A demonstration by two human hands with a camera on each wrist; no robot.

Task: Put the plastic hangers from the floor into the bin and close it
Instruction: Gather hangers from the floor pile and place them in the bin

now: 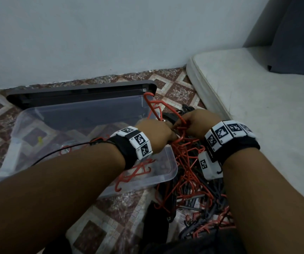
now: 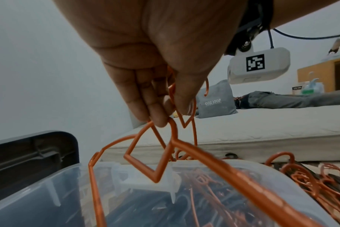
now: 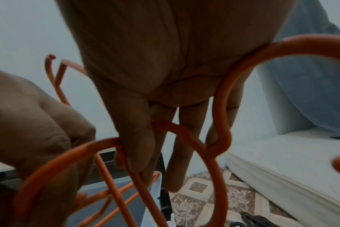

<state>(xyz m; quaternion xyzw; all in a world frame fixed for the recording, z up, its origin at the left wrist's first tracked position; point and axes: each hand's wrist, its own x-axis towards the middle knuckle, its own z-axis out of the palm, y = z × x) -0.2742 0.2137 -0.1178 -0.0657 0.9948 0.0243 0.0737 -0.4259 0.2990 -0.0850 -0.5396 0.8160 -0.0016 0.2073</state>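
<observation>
A clear plastic bin stands open on the tiled floor, its dark lid leaning behind it. A few orange hangers lie inside. A tangled pile of orange and black hangers lies on the floor right of the bin. My left hand pinches orange hangers between thumb and fingers, above the bin's right edge. My right hand pinches an orange hanger hook between thumb and fingers, close against the left hand. The hangers are interlocked between both hands.
A white mattress lies on the floor right of the pile, with grey fabric at its far end. A pale wall runs behind the bin. Patterned floor tiles show in front of the bin.
</observation>
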